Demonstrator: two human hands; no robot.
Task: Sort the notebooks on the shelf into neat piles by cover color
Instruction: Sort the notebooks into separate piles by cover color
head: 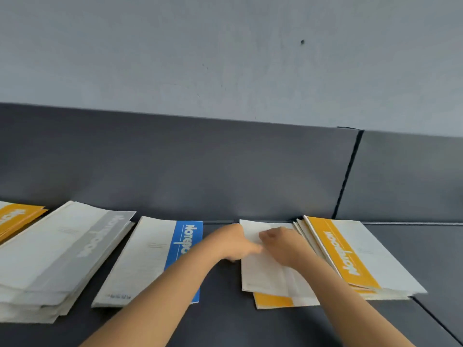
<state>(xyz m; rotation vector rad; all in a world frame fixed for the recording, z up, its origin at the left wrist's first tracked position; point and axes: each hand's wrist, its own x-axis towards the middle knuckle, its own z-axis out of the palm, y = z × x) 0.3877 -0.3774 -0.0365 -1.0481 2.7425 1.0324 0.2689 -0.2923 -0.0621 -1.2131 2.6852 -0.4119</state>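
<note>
Nearest you on the dark grey shelf (225, 319), an orange-striped notebook (273, 300) peeks from under a plain white face-down notebook (263, 274). Your left hand (234, 242) pinches the white one's left edge. Your right hand (281, 244) lies on it with fingers bent, and I cannot tell if it grips. An orange-banded pile (350, 254) sits just to its right.

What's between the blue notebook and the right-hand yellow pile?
Head view: a white-faced notebook under the left hand and right hand, plus bare shelf.

The dark grey shelf (225, 321) holds a left orange pile (15, 219), a grey pile (62, 251), a blue notebook (150, 259), a white notebook (263, 276) on top of an orange notebook (273, 300), and a right orange pile (350, 254).
</note>
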